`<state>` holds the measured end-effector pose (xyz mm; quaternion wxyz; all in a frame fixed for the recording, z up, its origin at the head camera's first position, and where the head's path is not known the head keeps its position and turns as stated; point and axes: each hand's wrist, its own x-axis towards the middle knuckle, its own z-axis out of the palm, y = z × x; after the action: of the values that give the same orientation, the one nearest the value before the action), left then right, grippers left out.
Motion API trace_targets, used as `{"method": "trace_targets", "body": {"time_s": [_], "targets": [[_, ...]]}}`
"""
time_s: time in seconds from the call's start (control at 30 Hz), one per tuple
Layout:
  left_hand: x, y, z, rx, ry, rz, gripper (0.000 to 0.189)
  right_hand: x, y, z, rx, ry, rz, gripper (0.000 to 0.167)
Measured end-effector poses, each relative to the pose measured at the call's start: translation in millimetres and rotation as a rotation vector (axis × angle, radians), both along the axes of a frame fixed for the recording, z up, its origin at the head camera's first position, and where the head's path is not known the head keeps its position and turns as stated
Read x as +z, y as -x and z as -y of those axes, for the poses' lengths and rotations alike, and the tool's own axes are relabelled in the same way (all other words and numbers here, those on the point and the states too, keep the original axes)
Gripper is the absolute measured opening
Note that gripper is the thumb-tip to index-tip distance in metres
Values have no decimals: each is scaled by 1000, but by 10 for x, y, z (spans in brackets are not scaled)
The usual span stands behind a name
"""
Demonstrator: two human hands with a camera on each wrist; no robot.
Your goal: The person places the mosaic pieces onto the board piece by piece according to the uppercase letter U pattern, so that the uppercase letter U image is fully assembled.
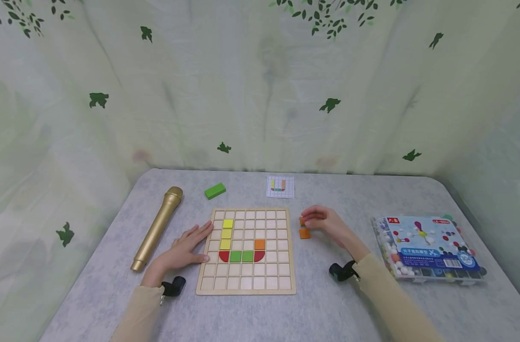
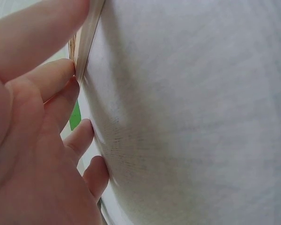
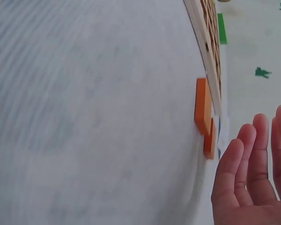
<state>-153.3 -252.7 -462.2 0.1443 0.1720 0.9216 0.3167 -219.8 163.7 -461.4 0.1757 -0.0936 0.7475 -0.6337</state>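
Observation:
A wooden grid board (image 1: 242,286) lies mid-table. On it, three yellow tiles (image 1: 226,233) run down to a red quarter-round piece (image 1: 223,256), two green tiles (image 1: 241,256) follow, then another red piece (image 1: 259,256) with an orange tile (image 1: 260,244) above. My left hand (image 1: 186,249) rests with spread fingers against the board's left edge. Right of the board lie two loose orange blocks, a nearer one (image 1: 304,233) and a farther one (image 3: 210,140) partly hidden in the head view by my right hand (image 1: 324,222). In the right wrist view that hand's fingers are loosely extended, apart from both blocks.
A small pattern card (image 1: 279,186) lies behind the board, with a green block (image 1: 215,191) to its left. Left of my left hand is a gold microphone (image 1: 158,228). On the right stands a clear box of molecular model parts (image 1: 428,249). A leaf-print curtain (image 1: 260,95) hangs behind the table.

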Motion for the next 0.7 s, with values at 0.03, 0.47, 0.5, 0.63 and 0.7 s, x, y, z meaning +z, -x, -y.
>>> {"method": "trace_targets", "body": {"time_s": [0.03,0.47,0.5,0.63,0.7], "targets": [[-3,2,1,-4,0,-6,86,-2,-2,-30,-12,-13,-1,29],[-5,-1,-3,4,4,10,86,-52,-48,-84,-35,-182,-61,26],[-2,-1,-4,4,6,11,86,-54,-51,-80,-21,-185,-73,26],[11,-2,-13,0,3,6,86,-46,-62,-50,18,-214,-114,22],[15,-4,-15,0,3,4,86,-41,-62,-28,29,-253,-147,21]]}}
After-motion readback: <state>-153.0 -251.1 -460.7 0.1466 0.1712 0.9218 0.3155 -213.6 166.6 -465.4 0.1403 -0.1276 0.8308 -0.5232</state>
